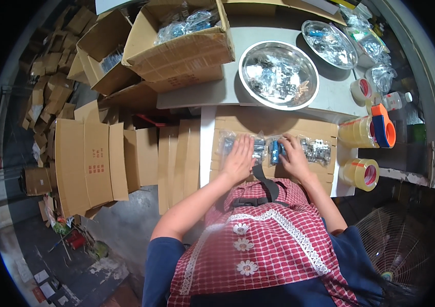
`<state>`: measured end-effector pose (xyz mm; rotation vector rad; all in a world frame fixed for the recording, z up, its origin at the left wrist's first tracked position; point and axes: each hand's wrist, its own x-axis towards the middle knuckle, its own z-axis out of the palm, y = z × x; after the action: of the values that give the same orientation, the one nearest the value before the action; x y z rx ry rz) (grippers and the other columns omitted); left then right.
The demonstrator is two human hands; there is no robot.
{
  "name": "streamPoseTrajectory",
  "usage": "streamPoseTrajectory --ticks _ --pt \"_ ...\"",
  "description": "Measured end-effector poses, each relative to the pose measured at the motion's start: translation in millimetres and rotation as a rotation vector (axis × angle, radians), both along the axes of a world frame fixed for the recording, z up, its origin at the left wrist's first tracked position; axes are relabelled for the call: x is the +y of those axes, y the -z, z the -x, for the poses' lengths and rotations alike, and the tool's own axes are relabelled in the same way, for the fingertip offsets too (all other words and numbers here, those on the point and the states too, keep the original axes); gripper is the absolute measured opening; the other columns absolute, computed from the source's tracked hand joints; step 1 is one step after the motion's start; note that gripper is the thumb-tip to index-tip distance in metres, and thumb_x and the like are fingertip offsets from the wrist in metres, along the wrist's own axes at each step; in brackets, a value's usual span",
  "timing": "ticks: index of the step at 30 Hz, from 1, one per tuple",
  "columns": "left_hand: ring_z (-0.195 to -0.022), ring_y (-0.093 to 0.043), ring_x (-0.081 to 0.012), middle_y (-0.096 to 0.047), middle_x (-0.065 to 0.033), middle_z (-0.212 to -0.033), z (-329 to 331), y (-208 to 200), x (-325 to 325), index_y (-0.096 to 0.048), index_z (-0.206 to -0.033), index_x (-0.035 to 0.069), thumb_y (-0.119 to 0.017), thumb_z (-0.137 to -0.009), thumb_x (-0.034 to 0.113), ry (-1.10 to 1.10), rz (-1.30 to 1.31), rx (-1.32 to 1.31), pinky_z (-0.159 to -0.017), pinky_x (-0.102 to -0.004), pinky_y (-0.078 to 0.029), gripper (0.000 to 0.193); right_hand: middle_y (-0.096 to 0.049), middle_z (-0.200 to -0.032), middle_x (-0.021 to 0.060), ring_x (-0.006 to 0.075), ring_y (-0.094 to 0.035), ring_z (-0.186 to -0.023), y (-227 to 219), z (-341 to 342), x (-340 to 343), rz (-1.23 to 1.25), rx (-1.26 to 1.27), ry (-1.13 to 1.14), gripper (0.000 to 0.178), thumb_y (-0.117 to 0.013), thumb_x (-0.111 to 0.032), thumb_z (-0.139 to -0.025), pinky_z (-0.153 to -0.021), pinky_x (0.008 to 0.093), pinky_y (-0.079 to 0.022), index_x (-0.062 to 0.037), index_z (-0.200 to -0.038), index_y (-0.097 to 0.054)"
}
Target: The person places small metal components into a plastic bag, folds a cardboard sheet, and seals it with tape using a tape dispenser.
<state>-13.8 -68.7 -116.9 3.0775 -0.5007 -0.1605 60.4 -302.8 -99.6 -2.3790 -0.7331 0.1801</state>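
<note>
My left hand (pixel 239 159) lies flat with fingers stretched over a clear plastic bag (pixel 226 139) of dark and silvery parts. What lies under the palm is hidden. My right hand (pixel 294 157) curls its fingers and thumb at the edge of a packet of blue cylindrical parts (pixel 274 152), beside the left hand. To its right, a clear packet of metal parts (pixel 317 151) rests on the same flat cardboard sheet (pixel 279 120). A black strap (pixel 265 181) with a buckle runs over the apron just below my hands.
Ahead stand a metal bowl of small packets (pixel 279 99) and a second metal bowl (pixel 351 61). Tape rolls (pixel 354 134) and an orange-and-blue tape dispenser (pixel 384 128) sit at the right. Open cartons (pixel 186 48) and folded cardboard (pixel 179 163) crowd the left; a fan (pixel 394 245) stands lower right.
</note>
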Motion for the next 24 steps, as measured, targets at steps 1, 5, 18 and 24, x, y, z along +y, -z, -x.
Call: streamPoseTrajectory --ticks 1,5,18,24 --pt "-0.147 -0.028 -0.0395 -0.034 -0.0286 -0.155 -1 -1 0 -0.029 -0.149 -0.013 -0.041 -0.104 0.035 0.000 0.001 0.009 -0.124 -0.0489 -0.015 0.067 -0.050 -0.137 0.0226 0.0414 -0.049 -0.127 2 -1 1 0.004 0.078 -0.054 0.054 -0.070 -0.001 -0.079 -0.110 0.0468 -0.040 -0.0025 -0.130 -0.054" --pt "-0.147 -0.029 -0.0402 -0.035 -0.0284 -0.155 -3 -1 0 -0.029 -0.149 -0.013 -0.044 -0.102 0.035 0.001 0.009 0.023 -0.123 -0.0489 -0.017 0.069 -0.050 -0.138 0.0213 0.0409 -0.048 -0.129 -10 -2 -5 -0.043 0.158 -0.068 0.055 -0.068 0.000 -0.079 -0.111 0.0503 -0.038 -0.0019 -0.132 -0.054" --pt "-0.148 -0.026 -0.0393 -0.030 -0.0271 -0.157 -2 9 9 -0.026 -0.152 -0.010 -0.054 -0.097 0.035 -0.020 0.215 0.004 -0.119 -0.0536 -0.022 0.076 -0.059 -0.120 0.0192 0.0399 -0.051 -0.117 14 -32 -94 0.181 -0.051 0.010 0.071 -0.073 -0.003 -0.064 -0.103 0.0472 -0.040 -0.0025 -0.133 -0.054" --pt "-0.147 -0.028 -0.0392 -0.033 -0.0262 -0.155 -1 9 11 -0.028 -0.152 -0.009 -0.058 -0.095 0.033 -0.017 0.241 -0.027 -0.118 -0.0538 -0.023 0.077 -0.057 -0.121 0.0188 0.0400 -0.050 -0.113 15 -24 -48 -0.037 -0.034 -0.101 0.072 -0.074 -0.009 -0.073 -0.104 0.0487 -0.039 -0.0005 -0.140 -0.049"
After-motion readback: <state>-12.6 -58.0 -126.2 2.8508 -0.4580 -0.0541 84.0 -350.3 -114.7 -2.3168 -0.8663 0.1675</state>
